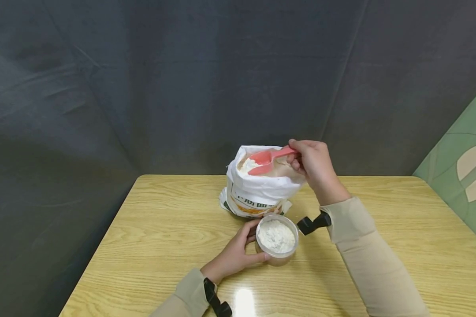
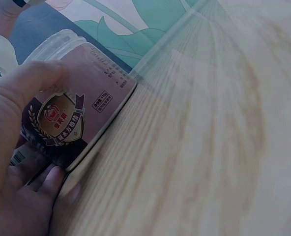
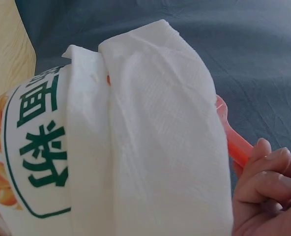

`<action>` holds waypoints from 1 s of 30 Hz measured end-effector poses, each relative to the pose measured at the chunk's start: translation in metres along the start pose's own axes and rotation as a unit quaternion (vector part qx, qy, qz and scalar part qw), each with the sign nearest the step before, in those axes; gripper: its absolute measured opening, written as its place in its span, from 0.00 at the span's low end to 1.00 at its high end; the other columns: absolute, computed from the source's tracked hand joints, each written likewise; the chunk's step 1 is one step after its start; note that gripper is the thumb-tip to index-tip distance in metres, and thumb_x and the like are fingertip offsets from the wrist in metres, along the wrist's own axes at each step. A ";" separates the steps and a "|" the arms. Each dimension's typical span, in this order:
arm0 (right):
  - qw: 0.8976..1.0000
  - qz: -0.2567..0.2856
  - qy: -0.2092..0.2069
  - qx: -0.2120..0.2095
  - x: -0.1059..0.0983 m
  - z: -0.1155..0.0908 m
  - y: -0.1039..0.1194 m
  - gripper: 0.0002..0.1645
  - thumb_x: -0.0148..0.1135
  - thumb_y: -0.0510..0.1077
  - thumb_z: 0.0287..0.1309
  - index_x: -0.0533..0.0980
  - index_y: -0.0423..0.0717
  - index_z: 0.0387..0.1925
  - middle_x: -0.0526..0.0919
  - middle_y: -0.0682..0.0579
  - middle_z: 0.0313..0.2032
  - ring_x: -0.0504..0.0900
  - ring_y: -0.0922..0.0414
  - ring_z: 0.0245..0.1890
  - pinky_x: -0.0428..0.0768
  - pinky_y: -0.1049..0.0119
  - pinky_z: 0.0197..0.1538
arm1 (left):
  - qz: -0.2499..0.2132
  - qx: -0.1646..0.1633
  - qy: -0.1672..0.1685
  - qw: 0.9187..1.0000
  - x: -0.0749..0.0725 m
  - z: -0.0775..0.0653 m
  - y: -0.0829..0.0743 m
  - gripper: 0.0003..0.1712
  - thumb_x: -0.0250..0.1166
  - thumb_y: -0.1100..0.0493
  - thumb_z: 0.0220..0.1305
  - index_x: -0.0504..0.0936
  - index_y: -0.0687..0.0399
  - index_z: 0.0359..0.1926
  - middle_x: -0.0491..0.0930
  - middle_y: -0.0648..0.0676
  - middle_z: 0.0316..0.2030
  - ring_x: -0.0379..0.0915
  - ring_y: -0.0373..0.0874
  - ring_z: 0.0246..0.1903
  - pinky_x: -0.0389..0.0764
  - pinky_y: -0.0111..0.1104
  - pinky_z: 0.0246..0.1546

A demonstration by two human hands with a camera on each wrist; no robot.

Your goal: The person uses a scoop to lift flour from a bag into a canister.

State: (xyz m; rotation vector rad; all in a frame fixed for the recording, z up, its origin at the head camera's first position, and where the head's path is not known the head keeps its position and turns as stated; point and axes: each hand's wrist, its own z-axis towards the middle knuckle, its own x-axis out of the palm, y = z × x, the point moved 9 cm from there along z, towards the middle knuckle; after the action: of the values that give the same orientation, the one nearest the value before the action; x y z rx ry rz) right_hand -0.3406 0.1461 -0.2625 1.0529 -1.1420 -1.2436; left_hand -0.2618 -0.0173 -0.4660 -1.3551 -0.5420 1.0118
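Observation:
My right hand (image 1: 312,164) grips the handle of a pink scoop (image 1: 266,159), its bowl over the mouth of a white flour bag (image 1: 258,189). White flour (image 1: 249,165) shows at the scoop's tip. In the right wrist view the folded bag rim hides most of the scoop (image 3: 239,145). Around the side of a round plastic jar (image 1: 277,259) curl the thumb and fingers of my left hand (image 1: 238,252). White powder fills much of that jar. A printed label (image 2: 62,120) shows on it in the left wrist view.
Bag and jar stand close together on a wooden table (image 1: 174,233). A dark cloth (image 1: 230,79) hangs behind the table's back edge. At the right is a green leaf-patterned surface (image 1: 460,163).

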 end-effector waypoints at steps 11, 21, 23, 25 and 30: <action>0.998 0.043 -0.017 -0.031 -0.012 -0.007 0.002 0.21 0.54 0.43 0.75 0.84 0.41 0.27 0.77 0.55 0.15 0.67 0.64 0.12 0.63 0.75 0.14 | 0.000 -0.008 0.001 1.000 0.000 0.001 0.000 0.50 0.75 0.57 0.61 0.56 0.46 0.77 0.62 0.49 0.72 0.61 0.44 0.70 0.66 0.32 0.70; 0.993 0.104 -0.036 -0.047 -0.025 -0.013 0.008 0.22 0.55 0.42 0.74 0.83 0.40 0.24 0.77 0.54 0.14 0.67 0.63 0.10 0.66 0.76 0.14 | -0.001 -0.008 0.003 1.000 -0.002 0.001 0.000 0.49 0.75 0.57 0.61 0.56 0.44 0.77 0.62 0.49 0.72 0.61 0.43 0.70 0.66 0.33 0.70; 0.992 0.107 -0.039 -0.047 -0.027 -0.014 0.009 0.21 0.55 0.42 0.74 0.83 0.40 0.24 0.77 0.54 0.14 0.67 0.63 0.10 0.65 0.76 0.13 | -0.002 -0.008 0.003 1.000 -0.002 0.001 0.001 0.49 0.75 0.57 0.61 0.56 0.44 0.77 0.62 0.49 0.72 0.61 0.43 0.70 0.66 0.33 0.70; 0.992 0.110 -0.043 -0.045 -0.029 -0.016 0.009 0.21 0.56 0.43 0.74 0.83 0.40 0.25 0.77 0.54 0.14 0.66 0.63 0.10 0.65 0.75 0.13 | -0.003 -0.009 0.003 1.000 -0.002 0.001 0.001 0.49 0.76 0.56 0.61 0.57 0.45 0.76 0.62 0.49 0.72 0.61 0.43 0.70 0.66 0.34 0.70; 0.990 0.127 -0.049 -0.049 -0.035 -0.023 0.012 0.19 0.58 0.44 0.73 0.82 0.39 0.26 0.76 0.53 0.14 0.66 0.62 0.10 0.65 0.75 0.13 | -0.003 -0.008 0.005 1.000 -0.001 0.000 0.001 0.50 0.75 0.56 0.61 0.56 0.45 0.77 0.62 0.49 0.72 0.60 0.43 0.70 0.66 0.33 0.70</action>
State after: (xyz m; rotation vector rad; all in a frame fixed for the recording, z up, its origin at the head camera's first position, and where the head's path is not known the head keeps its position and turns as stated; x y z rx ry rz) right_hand -0.3152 0.1817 -0.2559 0.7546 -1.2356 -1.1461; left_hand -0.2628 -0.0181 -0.4662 -1.3717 -0.5481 0.9964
